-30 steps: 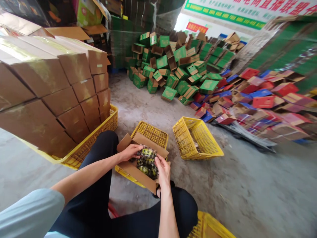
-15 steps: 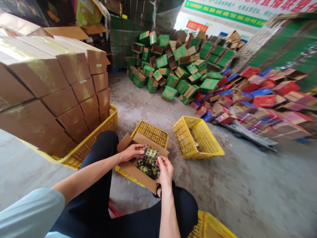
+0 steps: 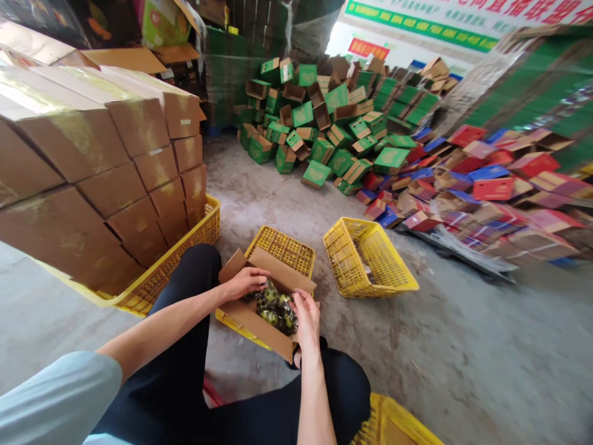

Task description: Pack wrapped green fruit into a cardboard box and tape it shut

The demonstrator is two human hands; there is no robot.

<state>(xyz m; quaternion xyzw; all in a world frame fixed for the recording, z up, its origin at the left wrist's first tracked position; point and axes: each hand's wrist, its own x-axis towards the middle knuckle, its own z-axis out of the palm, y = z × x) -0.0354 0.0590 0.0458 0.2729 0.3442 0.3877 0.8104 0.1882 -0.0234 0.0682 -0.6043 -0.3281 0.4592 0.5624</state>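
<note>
Here, film-wrapped packs (image 3: 273, 314) of rounded, yellow-green pieces are nestled inside an open cardboard box (image 3: 257, 329), their clear, crinkled film mottled dark and glinting in the light. The packs are flanked by the left hand (image 3: 245, 283), at their far left, and the right hand (image 3: 306, 312), at their right; the two are held apart from each other with fingers curled, and whether film is pinched by either cannot be told at this size. The box, its smooth brown flaps spread, is borne by a yellow crate (image 3: 283, 248) of latticed plastic. At left, taped cartons (image 3: 76, 148) are stacked in squared rows; at right, an open crate (image 3: 343, 266) is set on stained grey concrete (image 3: 393, 346). On the far side, green boxes (image 3: 315, 175) are heaped in a tumble.
</note>
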